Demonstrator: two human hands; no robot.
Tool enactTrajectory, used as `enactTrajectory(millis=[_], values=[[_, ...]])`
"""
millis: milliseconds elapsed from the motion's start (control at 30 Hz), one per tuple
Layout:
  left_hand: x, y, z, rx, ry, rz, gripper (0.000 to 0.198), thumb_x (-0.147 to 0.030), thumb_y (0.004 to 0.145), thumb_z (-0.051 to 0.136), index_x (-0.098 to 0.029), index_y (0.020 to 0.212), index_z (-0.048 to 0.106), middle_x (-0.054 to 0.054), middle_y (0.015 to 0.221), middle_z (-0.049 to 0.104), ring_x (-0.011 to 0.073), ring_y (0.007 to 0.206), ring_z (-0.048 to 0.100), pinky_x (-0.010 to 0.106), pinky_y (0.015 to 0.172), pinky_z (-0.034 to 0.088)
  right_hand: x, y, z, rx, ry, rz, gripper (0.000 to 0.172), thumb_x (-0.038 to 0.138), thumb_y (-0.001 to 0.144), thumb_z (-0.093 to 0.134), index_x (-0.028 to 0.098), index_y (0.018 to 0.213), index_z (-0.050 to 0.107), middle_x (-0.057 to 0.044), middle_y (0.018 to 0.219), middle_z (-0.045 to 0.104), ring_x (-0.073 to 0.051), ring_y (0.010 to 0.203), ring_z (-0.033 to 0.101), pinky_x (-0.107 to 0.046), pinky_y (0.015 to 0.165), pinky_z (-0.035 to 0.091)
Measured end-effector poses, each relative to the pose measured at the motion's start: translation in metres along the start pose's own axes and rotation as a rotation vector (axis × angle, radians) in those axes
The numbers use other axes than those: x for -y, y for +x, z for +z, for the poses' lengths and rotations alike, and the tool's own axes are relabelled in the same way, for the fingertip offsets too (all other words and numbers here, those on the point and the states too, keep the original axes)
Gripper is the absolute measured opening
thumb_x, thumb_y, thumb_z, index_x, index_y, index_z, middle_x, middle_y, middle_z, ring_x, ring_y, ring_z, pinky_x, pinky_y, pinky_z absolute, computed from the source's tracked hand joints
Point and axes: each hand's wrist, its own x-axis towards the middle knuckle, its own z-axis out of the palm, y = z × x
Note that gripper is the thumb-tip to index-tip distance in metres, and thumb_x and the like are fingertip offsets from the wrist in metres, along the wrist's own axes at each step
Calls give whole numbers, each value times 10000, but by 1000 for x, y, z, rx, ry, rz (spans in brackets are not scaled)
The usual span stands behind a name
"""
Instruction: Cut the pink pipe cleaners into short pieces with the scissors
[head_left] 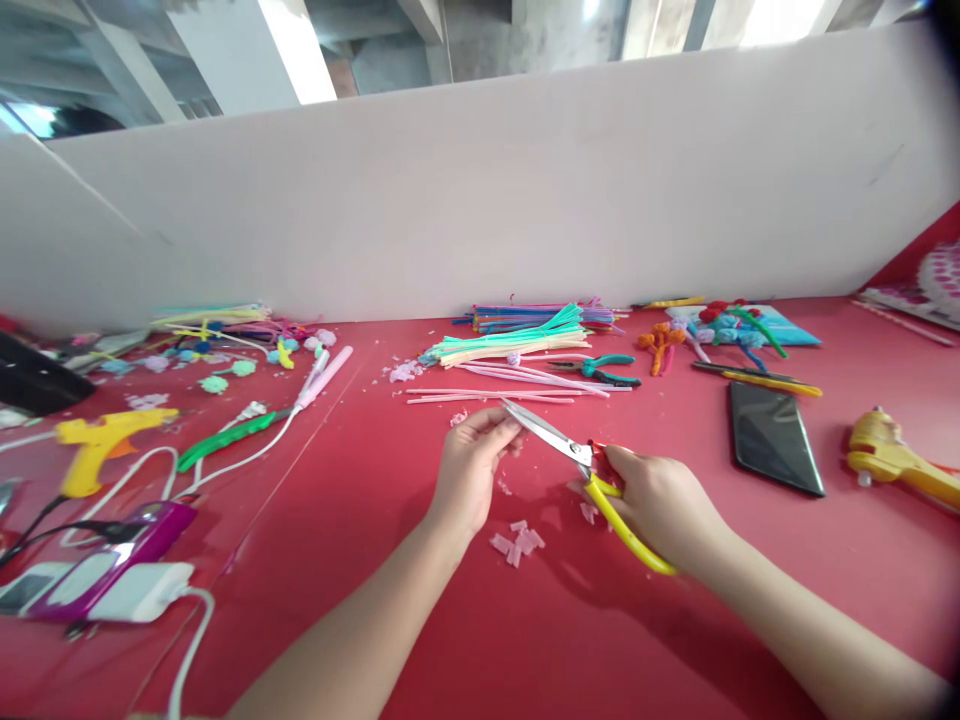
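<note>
My right hand [667,505] is closed round the handles of a pair of scissors [551,435], one of them yellow and the other red. Their blades point up and left, with the tips at the fingers of my left hand [472,465]. Those left fingers are pinched together; whatever they hold is too small to make out. Below the hands, several small pink cut pieces [517,543] lie on the red table [450,650]. Pale pink pipe cleaners [491,397] rest just beyond my left hand.
Bundled pipe cleaners [525,340] and pliers [600,369] lie toward the white partition [480,200]. On the right are a dark phone [775,437] and a yellow glue gun [900,460]. Another yellow glue gun [94,450], a purple power strip [150,540] and white cables occupy the left.
</note>
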Motion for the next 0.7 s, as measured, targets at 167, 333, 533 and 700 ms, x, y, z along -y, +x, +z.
enactTrajectory(millis=[167, 333, 533, 700], values=[[0, -1, 1, -19, -4, -2, 102, -203, 651, 612, -129, 717, 634, 15, 624, 576, 71, 570, 485, 195, 550, 382, 1, 1, -1, 32, 16, 35, 359, 549, 729, 359, 214, 620, 427, 14, 464, 494, -113, 398, 426, -219, 420, 174], [3, -2, 2, 8, -11, -72, 144, -227, 645, 617, -132, 754, 624, 37, 684, 609, 93, 607, 519, 216, 573, 396, 2, 4, -6, 34, 73, 123, 341, 553, 707, 386, 220, 649, 424, 7, 491, 516, -139, 435, 474, -220, 429, 218], [7, -8, 9, 202, 176, -154, 157, -279, 692, 566, -135, 720, 622, 36, 663, 595, 105, 587, 511, 234, 588, 386, 9, 7, -12, 88, 488, 151, 306, 499, 739, 374, 210, 659, 437, 9, 520, 526, -131, 470, 496, -217, 447, 307], [5, -14, 17, 422, 333, -143, 187, -289, 733, 510, -150, 644, 598, 6, 597, 545, 107, 565, 482, 243, 606, 369, 15, 2, -12, 169, 923, 178, 205, 392, 759, 394, 205, 774, 474, 32, 563, 553, -108, 474, 518, -208, 470, 377]])
